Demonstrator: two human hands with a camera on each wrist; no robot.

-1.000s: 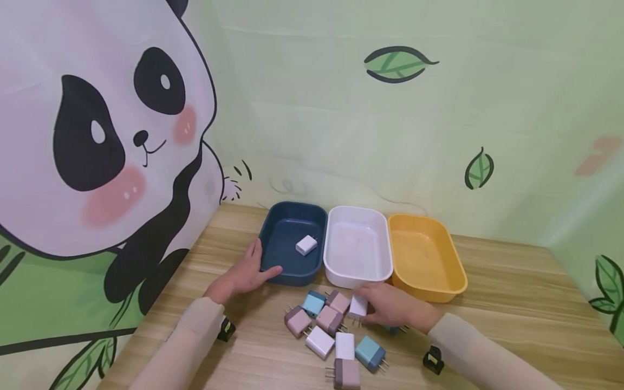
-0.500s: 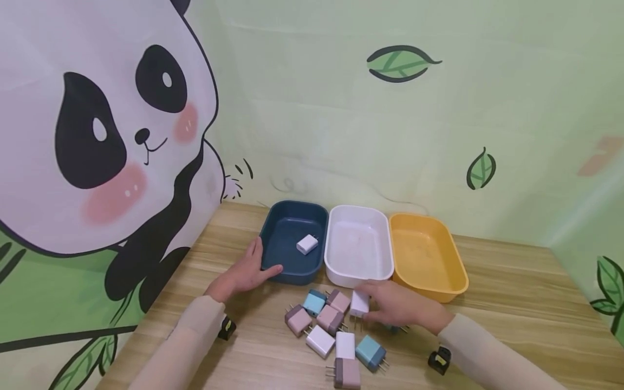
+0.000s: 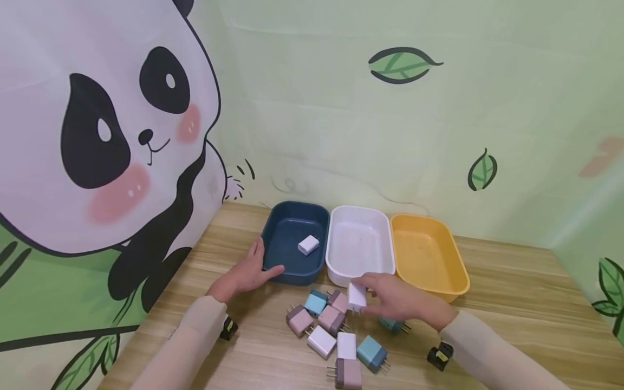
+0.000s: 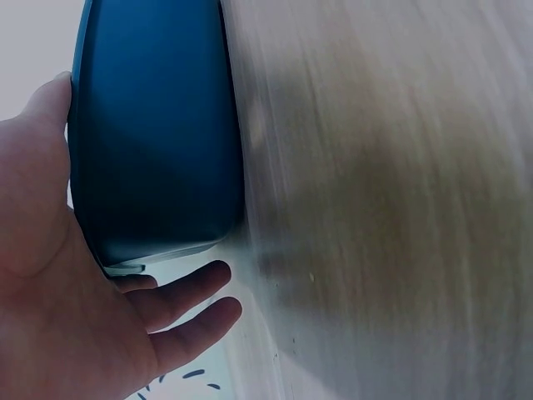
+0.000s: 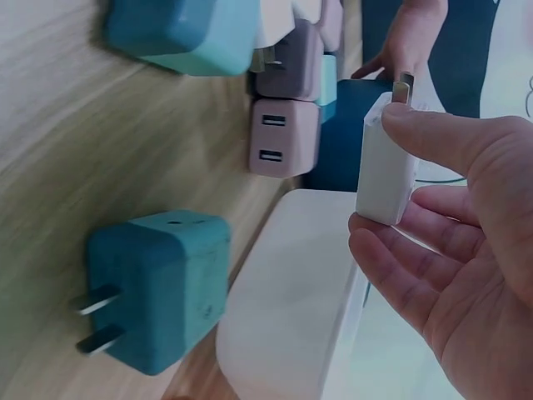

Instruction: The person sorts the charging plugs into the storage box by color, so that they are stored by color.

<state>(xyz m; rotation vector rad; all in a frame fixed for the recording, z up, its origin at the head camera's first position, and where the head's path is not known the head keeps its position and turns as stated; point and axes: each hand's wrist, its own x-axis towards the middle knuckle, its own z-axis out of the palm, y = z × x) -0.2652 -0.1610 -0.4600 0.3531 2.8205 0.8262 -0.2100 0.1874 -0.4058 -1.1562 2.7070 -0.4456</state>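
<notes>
My right hand (image 3: 397, 297) pinches a white charger plug (image 3: 357, 297) between thumb and fingers, its metal prongs beside the thumb tip in the right wrist view. This plug is held over the table, just in front of the white bin (image 3: 336, 273). At the front left corner of the dark blue bin (image 3: 294, 277) rests my left hand (image 3: 248, 270), thumb along the front rim and fingers loosely straight at the side. One white charger plug (image 3: 308, 245) lies inside the blue bin. Pink (image 3: 299, 320), white (image 3: 322, 342) and teal plugs (image 3: 372, 353) are scattered in front of the bins.
To the right of the white bin stands a yellow bin (image 3: 458, 279), side by side with it. Another teal plug (image 5: 158, 292) lies on the wooden table (image 3: 517, 303) under my right hand. A wall cloth (image 3: 312, 108) with a panda and leaves rises behind.
My right hand has raised the white plug slightly off the table toward the white bin, uncovering more of the teal plug beneath. The left hand stays at the blue bin.
</notes>
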